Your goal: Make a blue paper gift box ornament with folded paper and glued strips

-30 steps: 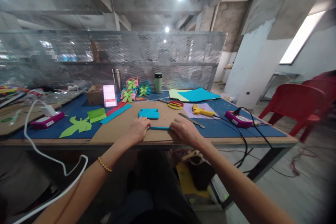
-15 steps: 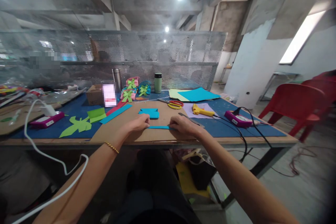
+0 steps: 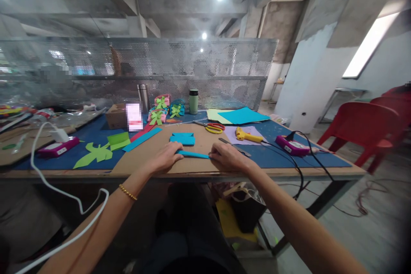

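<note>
Blue strip (image 3: 194,155), seemingly part-worked, is pinched at both ends by curled left hand (image 3: 167,156) and right hand (image 3: 226,156), the folded block (image 3: 182,140) beyond looking done, the loose band (image 3: 141,139) unworked.

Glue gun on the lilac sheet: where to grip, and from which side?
By the handle, likely: the yellow glue gun lies flat, its narrow handle running rightward to the black cord. Come from above and the near side, closing across the handle; that should keep clear of the wider head at the left end.
</note>
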Demonstrator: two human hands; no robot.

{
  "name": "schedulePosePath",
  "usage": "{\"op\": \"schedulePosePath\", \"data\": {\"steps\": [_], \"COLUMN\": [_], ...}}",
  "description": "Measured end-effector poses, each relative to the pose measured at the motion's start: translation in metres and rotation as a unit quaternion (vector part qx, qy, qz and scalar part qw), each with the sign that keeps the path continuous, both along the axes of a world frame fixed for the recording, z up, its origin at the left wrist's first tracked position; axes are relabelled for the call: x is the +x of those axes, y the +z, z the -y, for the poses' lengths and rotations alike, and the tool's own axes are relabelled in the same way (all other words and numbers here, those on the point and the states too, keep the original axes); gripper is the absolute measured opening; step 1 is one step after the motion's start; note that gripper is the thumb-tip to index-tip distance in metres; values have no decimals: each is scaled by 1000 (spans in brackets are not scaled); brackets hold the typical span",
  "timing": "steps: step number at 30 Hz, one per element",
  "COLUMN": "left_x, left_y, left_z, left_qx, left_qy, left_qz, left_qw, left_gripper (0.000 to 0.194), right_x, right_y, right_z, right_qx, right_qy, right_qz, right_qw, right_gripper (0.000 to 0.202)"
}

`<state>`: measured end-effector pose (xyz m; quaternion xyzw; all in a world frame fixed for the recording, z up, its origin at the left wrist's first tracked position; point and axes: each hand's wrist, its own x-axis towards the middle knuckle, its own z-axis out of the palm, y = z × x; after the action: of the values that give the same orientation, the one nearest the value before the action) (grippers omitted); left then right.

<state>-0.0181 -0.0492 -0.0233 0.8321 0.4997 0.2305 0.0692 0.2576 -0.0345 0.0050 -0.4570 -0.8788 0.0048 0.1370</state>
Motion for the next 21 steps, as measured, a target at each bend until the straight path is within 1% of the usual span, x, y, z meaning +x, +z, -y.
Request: {"op": "schedulePosePath", "data": {"steps": [4,7,9,11,13,15,18,21], "left_x": [2,8,12,14,16,17,17,19], "left_y": [9,16,15,11,5,3,6,13], "left_z": [4,9,9,6,2,0,2,6], "left_qx": [-53,-50,-30,-19,-31,-59,-89,-87], "left_qy": [-3,-2,8,28,61,92,104,111], "left_qz": [23,29,22,21,40,59,46,5], "left_qw": [998,998,999,999,997,992,990,990], "left_gripper": [20,28,28,27,22,17,13,24], "right_x": [3,3,3,3,3,3,3,3], "right_y": [-2,-4,-5,-5,-6,-7,-8,-7], "right_z": [-2,-4,-5,-5,-5,-5,-6,-6], "right_qx": [9,11,11,13,17,23,28,27], "right_qy": [18,24,26,26,23,23,27,27], "right_qz": [-11,-9,-9,-9,-7,-4,-1,-1], "right_qw": [1000,1000,1000,1000,1000,999,999,999], "right_gripper": [9,10,10,11,12,13,13,13]}}
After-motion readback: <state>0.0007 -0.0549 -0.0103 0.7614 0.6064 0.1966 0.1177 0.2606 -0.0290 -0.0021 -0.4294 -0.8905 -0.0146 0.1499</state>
